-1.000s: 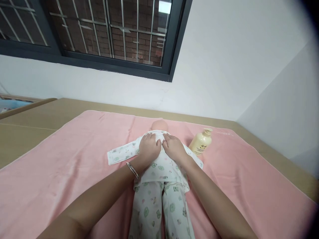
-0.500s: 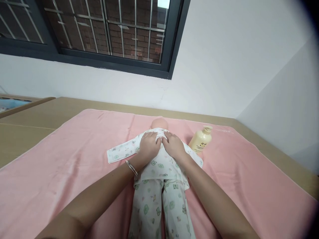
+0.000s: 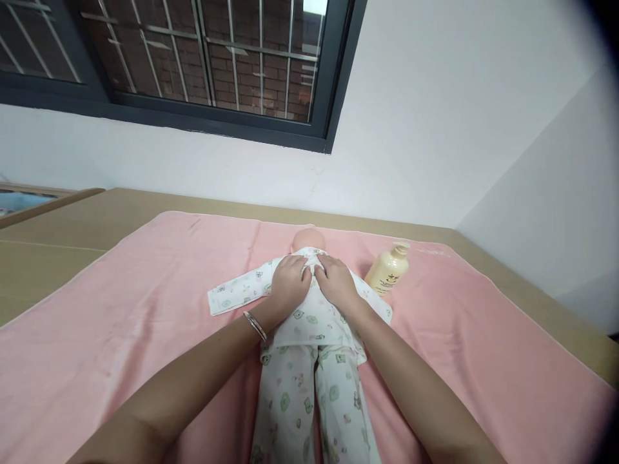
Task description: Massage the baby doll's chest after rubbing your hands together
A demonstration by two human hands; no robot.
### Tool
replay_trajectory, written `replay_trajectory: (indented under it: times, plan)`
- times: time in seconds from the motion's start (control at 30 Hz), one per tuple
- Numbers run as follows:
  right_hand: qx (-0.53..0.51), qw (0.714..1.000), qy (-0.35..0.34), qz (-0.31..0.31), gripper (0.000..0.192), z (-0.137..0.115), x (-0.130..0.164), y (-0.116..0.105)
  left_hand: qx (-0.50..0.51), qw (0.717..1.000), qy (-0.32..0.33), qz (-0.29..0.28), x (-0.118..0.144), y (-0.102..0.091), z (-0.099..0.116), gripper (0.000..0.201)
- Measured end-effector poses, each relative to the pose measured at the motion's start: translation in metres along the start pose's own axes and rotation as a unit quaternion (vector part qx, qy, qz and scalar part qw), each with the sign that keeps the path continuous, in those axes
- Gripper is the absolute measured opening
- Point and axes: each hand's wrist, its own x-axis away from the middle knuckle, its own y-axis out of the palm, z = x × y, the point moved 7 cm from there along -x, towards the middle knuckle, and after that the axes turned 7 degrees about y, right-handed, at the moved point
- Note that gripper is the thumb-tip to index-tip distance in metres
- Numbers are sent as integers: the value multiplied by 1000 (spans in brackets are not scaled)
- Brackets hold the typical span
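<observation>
A baby doll point(image 3: 309, 239) lies stretched out, its bald head towards the wall. It wears a white patterned long-sleeved top point(image 3: 309, 332) and matching trousers point(image 3: 286, 403). My left hand point(image 3: 290, 283) lies flat on the left side of the doll's upper body, fingers stretched out and thumb towards the middle. On the other side my right hand point(image 3: 337, 283) rests the same way, palm down on the cloth. The two thumbs are close together but apart. Neither hand grips anything. Whether the doll lies face up or face down, I cannot tell.
A yellow pump bottle point(image 3: 388, 272) stands just right of the doll, close to its sleeve. Under both spreads a pink sheet point(image 3: 174, 322) on a wooden surface point(image 3: 91, 212). Behind are a white wall point(image 3: 411, 129) and a dark-framed barred window point(image 3: 217, 109).
Both hands stay on the doll's upper body with almost no movement. The whole view has shifted very slightly.
</observation>
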Motion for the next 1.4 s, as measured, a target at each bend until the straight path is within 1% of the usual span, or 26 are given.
replay_trajectory:
  times: [0.1,0.2,0.27,0.33,0.4,0.47,0.53,0.6,0.67,0.73,0.8,0.9,0.93,1.0,1.1,1.23,1.3,1.4]
  plan:
    - [-3,999,-39,3,41,-2,0,1,0,1000,14,9,1,-2,2,20]
    - [-8,997,-75,-4,42,-8,1,0,-17,1000,-8,6,1,-5,3,17]
    - [2,998,-62,-5,41,-12,4,-2,-39,998,-45,-8,0,-7,1,15]
    - [30,999,-26,-4,36,-16,8,-5,-58,995,-78,-31,0,-5,-3,16]
    - [65,998,-1,-1,31,-21,12,-9,-63,992,-91,-56,-1,0,-6,20]
    - [89,996,6,-1,29,-26,15,-11,-56,992,-85,-73,-2,5,-9,27]
    - [91,996,13,0,28,-24,14,-11,-44,994,-66,-78,-2,8,-10,32]
    - [75,997,20,-3,31,-17,10,-7,-34,996,-41,-76,-3,9,-8,31]
    - [54,998,23,-13,38,-8,5,-2,-36,997,-21,-71,-3,7,-5,26]
    - [39,999,26,-26,45,-1,1,5,-44,997,-11,-58,-2,3,-1,23]
    - [35,998,30,-36,47,3,-1,8,-45,998,-7,-34,0,-1,2,22]
    - [43,998,24,-36,46,-1,1,5,-37,999,-10,4,3,-6,4,22]
    - [48,998,17,-31,45,-4,2,2,-37,999,-15,9,3,-6,4,21]
    - [62,998,3,-19,39,-12,5,-4,-41,999,-33,3,3,-7,2,20]
    - [91,996,-2,-7,30,-21,9,-12,-49,997,-60,-28,1,-4,-1,23]
    - [114,993,-5,-3,32,-28,14,-14,-41,995,-65,-62,-2,2,-5,32]
    - [117,993,-4,-4,33,-29,15,-13,-35,995,-63,-67,-2,6,-8,34]
    - [104,994,20,-9,33,-22,14,-11,-27,996,-50,-63,-2,8,-8,33]
